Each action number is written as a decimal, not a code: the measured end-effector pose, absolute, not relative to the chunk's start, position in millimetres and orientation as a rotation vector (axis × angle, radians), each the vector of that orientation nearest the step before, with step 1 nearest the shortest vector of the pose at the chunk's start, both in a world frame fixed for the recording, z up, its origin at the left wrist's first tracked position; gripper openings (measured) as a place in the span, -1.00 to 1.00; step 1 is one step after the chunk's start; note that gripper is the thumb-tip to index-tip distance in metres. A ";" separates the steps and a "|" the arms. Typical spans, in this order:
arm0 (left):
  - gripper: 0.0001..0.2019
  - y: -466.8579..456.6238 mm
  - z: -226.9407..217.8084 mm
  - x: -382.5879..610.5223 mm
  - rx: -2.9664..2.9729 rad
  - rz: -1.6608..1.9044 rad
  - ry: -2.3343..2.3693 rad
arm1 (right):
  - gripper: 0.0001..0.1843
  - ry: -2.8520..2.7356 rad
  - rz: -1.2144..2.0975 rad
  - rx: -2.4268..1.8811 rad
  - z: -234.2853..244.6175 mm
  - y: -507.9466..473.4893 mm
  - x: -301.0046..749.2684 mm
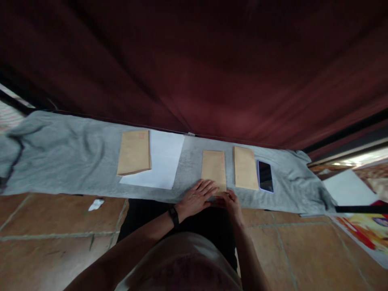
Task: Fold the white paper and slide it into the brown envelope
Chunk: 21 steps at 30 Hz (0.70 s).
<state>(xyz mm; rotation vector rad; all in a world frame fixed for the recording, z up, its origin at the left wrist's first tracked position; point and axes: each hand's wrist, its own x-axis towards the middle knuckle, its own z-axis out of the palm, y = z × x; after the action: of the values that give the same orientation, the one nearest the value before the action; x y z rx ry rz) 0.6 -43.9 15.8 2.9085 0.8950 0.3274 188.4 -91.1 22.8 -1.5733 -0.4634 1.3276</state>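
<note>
1. Brown envelope point(214, 167) lies midway along the grey cloth point(60, 153), at its near edge.
2. Left hand point(196, 199) rests flat on it, fingers spread.
3. Right hand point(232, 202) curls at the envelope's near corner; grip unclear.
4. Printing unreadable.

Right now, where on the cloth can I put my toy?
Bare cloth left of the big envelope; a strip between paper and middle envelope. Crowded from there: right envelope, phone, left hand and right hand.
</note>
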 end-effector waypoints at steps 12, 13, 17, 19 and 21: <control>-0.45 -35.6 -5.7 -15.5 2.885 0.489 0.983 | -0.54 -0.495 1.144 -1.481 11.8 -90.0 189.9; -0.45 -35.6 -7.2 -15.6 2.876 0.502 1.009 | -0.54 -0.495 1.122 -1.471 11.3 -90.0 191.9; -0.44 -34.8 -11.4 -16.6 2.849 0.546 1.078 | -0.56 -0.441 1.070 -1.438 12.2 -87.3 203.6; -0.43 -34.0 -12.1 -16.9 2.844 0.565 1.071 | -0.55 -0.391 1.043 -1.428 14.7 -85.2 212.2; -0.43 -33.2 -11.8 -16.8 2.834 0.589 1.057 | -0.53 -0.343 1.000 -1.417 18.2 -83.7 223.7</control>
<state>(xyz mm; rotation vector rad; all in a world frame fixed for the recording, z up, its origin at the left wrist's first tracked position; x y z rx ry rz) -16.8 -33.2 -11.8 2.8338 1.0572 0.5894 223.7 -83.7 18.2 -1.4169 -0.3432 0.9999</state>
